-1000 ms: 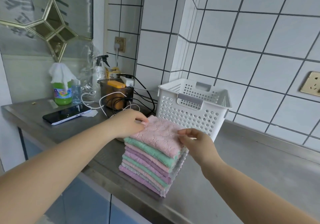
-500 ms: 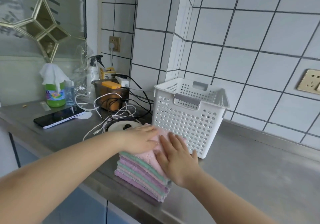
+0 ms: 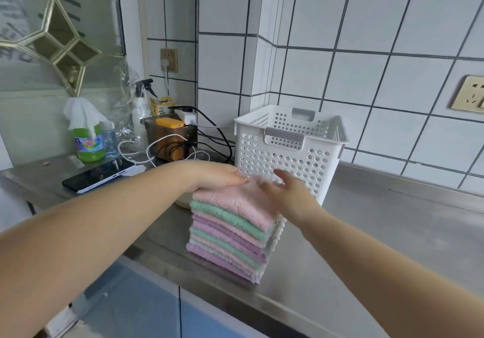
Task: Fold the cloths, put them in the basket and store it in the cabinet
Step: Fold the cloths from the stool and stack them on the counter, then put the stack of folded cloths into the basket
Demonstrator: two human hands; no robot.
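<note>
At frame centre: folded cloth stack (image 3: 230,235) near desk (image 3: 366,233) front edge. Left hand (image 3: 214,176) flat on top cloth, grip wide; right hand (image 3: 285,193) blurred, fingers spread. Behind, touching stack: white basket (image 3: 290,149). Bare desk lower right.

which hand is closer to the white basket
Right. The right hand is over the far right corner of the cloth stack, just in front of the white basket; the left hand lies flat on the stack's left side, farther away.
</note>
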